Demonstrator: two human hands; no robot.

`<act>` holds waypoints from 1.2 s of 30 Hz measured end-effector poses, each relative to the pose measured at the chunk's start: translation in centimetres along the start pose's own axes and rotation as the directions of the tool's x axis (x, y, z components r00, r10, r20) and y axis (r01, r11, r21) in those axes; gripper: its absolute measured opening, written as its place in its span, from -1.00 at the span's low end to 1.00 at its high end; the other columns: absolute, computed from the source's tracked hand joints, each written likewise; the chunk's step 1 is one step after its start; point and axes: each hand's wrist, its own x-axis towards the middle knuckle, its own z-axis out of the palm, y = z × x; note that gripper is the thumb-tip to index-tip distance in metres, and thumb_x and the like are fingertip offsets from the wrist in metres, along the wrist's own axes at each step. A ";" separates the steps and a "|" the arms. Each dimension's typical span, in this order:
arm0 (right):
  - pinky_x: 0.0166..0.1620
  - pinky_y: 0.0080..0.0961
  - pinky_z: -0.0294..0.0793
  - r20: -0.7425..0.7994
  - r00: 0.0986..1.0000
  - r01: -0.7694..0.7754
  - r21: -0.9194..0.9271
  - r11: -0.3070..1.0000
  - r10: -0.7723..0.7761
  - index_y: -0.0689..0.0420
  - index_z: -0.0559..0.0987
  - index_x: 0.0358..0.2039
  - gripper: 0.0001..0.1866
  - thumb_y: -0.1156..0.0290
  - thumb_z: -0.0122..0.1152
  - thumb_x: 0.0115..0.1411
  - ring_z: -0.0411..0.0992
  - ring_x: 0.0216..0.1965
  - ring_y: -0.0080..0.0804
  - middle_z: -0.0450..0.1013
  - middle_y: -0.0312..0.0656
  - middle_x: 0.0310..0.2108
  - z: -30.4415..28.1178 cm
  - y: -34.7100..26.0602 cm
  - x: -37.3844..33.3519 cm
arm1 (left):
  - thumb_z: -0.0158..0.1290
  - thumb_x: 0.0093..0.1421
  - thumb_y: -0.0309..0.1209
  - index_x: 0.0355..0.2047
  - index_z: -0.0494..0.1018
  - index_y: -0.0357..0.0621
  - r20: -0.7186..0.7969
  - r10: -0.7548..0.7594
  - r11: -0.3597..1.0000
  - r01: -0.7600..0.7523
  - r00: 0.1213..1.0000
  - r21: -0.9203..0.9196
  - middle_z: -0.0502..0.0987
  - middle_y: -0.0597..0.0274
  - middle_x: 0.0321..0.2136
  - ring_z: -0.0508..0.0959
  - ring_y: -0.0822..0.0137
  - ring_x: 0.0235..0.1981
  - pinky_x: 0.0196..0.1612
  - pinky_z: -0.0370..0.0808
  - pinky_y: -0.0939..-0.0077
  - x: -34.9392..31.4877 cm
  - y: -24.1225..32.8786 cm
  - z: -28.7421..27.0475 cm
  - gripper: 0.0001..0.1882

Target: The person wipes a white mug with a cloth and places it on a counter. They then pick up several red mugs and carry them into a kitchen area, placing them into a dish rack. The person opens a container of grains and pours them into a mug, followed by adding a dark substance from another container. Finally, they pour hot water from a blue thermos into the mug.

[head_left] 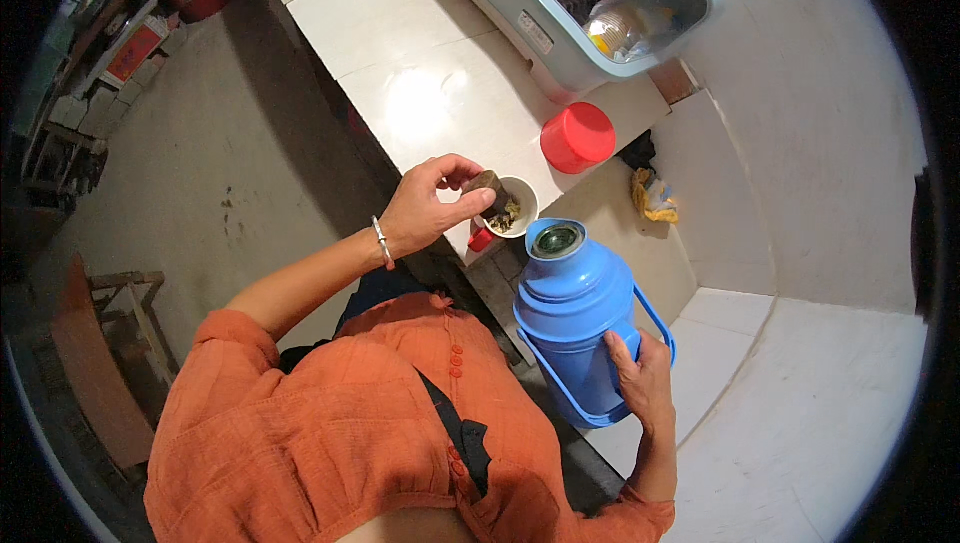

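My left hand is closed on a brownish cork stopper, pinched between thumb and fingers at the left rim of a mug. The mug is white inside with a red handle, and dried greenish-brown leaves or flowers lie in it. It stands near the corner of the white table. My right hand grips the side handle of a blue thermos flask. The flask's round mouth is unstoppered and sits just right of and nearer than the mug, apart from it. The flask leans slightly toward the mug.
A round red container stands on the white table beyond the mug. Farther back, a grey-blue tub holds several red cups and plastic-wrapped items. A white wall rises at the right. A wooden stool-like piece is at the far left.
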 end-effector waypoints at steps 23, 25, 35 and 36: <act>-0.32 -0.07 0.36 0.150 0.988 0.091 -0.457 0.885 -0.025 0.44 0.44 -0.55 -0.41 0.00 0.10 0.16 0.38 -0.42 0.28 0.38 0.33 -0.54 -2.7 -5.4 3.4 | 0.21 -0.02 -0.10 -0.26 0.50 -0.21 -0.063 -0.045 0.994 0.052 0.997 0.099 0.46 0.13 -0.38 0.48 0.32 -0.34 -0.21 0.44 0.46 -5.0 -2.6 -0.1 -0.55; -0.32 -0.08 0.36 0.160 0.987 0.090 -0.476 0.875 -0.014 0.44 0.44 -0.55 -0.40 -0.01 0.10 0.16 0.39 -0.43 0.26 0.38 0.32 -0.54 -2.7 -5.9 3.7 | 0.21 -0.06 -0.06 -0.31 0.51 -0.22 -0.102 -0.040 0.996 0.049 0.994 0.079 0.47 0.13 -0.41 0.45 0.30 -0.37 -0.26 0.42 0.45 -5.2 -2.9 0.1 -0.53; -0.30 -0.07 0.36 0.176 0.983 0.055 -0.518 0.854 0.043 0.45 0.45 -0.56 -0.36 -0.05 0.07 0.17 0.40 -0.43 0.22 0.38 0.32 -0.54 -3.3 -6.4 4.0 | 0.23 -0.04 -0.12 -0.26 0.50 -0.20 -0.014 -0.063 0.990 0.064 0.998 0.128 0.45 0.14 -0.37 0.46 0.30 -0.32 -0.20 0.43 0.45 -5.4 -3.2 -0.2 -0.55; -0.29 -0.07 0.36 0.180 0.982 0.048 -0.516 0.855 0.053 0.45 0.45 -0.57 -0.36 -0.04 0.07 0.17 0.40 -0.42 0.22 0.38 0.32 -0.54 -3.3 -6.4 4.1 | 0.23 -0.04 -0.12 -0.26 0.50 -0.20 -0.016 -0.064 0.992 0.065 0.998 0.109 0.45 0.14 -0.38 0.46 0.29 -0.33 -0.20 0.42 0.45 -5.5 -3.2 -0.1 -0.56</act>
